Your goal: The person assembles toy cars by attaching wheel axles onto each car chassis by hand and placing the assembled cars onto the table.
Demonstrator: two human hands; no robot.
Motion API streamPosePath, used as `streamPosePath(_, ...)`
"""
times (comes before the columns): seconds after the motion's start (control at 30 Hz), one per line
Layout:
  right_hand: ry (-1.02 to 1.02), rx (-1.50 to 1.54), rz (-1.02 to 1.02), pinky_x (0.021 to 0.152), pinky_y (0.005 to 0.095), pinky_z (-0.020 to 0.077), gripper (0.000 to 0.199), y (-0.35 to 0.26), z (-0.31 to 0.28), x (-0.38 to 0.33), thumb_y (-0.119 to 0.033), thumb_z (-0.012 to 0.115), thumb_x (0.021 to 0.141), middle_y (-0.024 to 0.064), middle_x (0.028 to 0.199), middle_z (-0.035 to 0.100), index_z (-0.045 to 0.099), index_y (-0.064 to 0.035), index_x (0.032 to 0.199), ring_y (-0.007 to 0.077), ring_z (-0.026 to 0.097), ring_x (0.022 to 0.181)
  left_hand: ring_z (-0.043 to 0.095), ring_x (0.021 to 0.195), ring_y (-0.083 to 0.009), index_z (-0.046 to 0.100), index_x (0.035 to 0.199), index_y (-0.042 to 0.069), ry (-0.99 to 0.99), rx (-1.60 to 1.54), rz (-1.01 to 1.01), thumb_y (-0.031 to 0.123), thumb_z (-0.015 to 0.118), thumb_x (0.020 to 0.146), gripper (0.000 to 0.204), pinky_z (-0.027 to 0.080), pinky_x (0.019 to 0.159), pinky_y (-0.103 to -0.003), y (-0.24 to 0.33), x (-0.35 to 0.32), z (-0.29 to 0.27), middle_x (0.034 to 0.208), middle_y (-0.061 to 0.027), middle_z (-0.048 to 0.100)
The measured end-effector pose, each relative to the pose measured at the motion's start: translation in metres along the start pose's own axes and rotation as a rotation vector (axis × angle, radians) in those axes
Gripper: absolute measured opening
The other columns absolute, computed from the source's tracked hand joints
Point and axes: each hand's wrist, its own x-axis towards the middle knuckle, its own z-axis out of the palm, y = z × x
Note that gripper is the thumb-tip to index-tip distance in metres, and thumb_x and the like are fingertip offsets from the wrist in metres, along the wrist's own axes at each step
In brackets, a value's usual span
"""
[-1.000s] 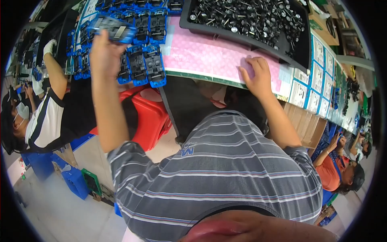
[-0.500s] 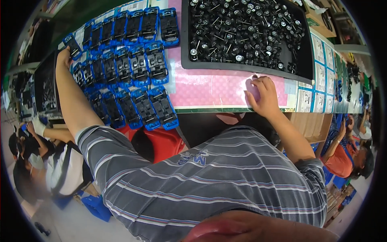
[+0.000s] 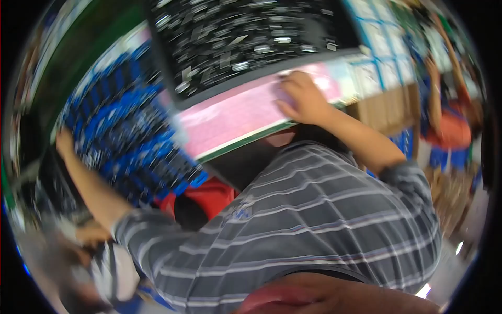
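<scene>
My left arm stretches to the far left, where my left hand (image 3: 64,142) is at the outer end of several rows of blue-and-black toy car bodies (image 3: 123,112). Motion smears its fingers, so whether they grip a car body cannot be made out. My right hand (image 3: 306,98) lies on the pink mat (image 3: 230,123), fingers loosely bent and thumb apart, nothing visible in it. Just beyond it is a black tray (image 3: 209,86) heaped with small black wheels on metal axles (image 3: 246,39), blurred now.
White printed sheets with blue borders (image 3: 374,44) cover the table to the right. A red stool (image 3: 214,196) is below the front edge. Dark bags or trays (image 3: 44,180) stand at far left. Other people are seated at left (image 3: 112,272) and right (image 3: 447,128).
The whole view has swung and blurred, the table now slanting. My left hand, earlier at a car body at the row's far-left end, appears lower in the picture. My right hand keeps its place on the mat.
</scene>
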Motion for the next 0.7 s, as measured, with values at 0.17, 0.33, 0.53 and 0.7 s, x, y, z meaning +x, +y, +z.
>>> streamPosePath(0.17,0.031,0.123,-0.057,0.087,0.0428,0.0456,0.025,0.012,-0.008,-0.020,-0.023,0.071,0.084,0.0124,0.101,0.059,0.064,-0.0069,0.101,0.0302,0.057,0.097,0.054,0.127,-0.0400,0.053,0.137,-0.004,0.265,-0.278,0.263,0.038,0.050,0.101,0.055,0.041,0.108,-0.042,0.123,-0.110,-0.064,0.137,-0.0287,0.055)
streamPosePath(0.33,0.001,0.021,-0.426,0.077,0.0432,0.0469,0.013,0.090,-0.066,-0.085,-0.016,0.065,0.081,0.0101,0.086,0.057,0.063,-0.0079,0.090,0.0300,0.057,0.083,0.055,0.125,-0.0346,0.053,0.138,0.000,0.122,-0.540,0.245,0.035,0.049,0.104,0.049,0.042,0.106,-0.039,0.231,-0.255,-0.147,0.136,-0.0240,0.056)
streamPosePath(0.53,0.486,-0.395,0.627,0.093,0.0440,0.0496,0.036,0.285,-0.221,-0.166,-0.018,0.072,0.080,0.0196,0.112,0.063,0.066,-0.0007,0.111,0.0378,0.060,0.107,0.060,0.105,-0.0213,0.055,0.136,0.003,0.032,-0.829,0.125,0.027,0.048,0.106,0.039,0.047,0.093,-0.033,0.296,-0.396,-0.212,0.122,-0.0132,0.063)
streamPosePath(0.7,0.376,-0.726,0.817,0.103,0.0498,0.0421,0.061,0.390,-0.308,-0.205,-0.025,0.071,0.077,0.0240,0.128,0.055,0.053,-0.0029,0.131,0.0420,0.051,0.122,0.059,0.093,-0.0163,0.060,0.129,0.002,0.006,-0.939,0.108,0.023,0.052,0.104,0.034,0.048,0.081,-0.029,0.363,-0.458,-0.211,0.106,-0.0088,0.066)
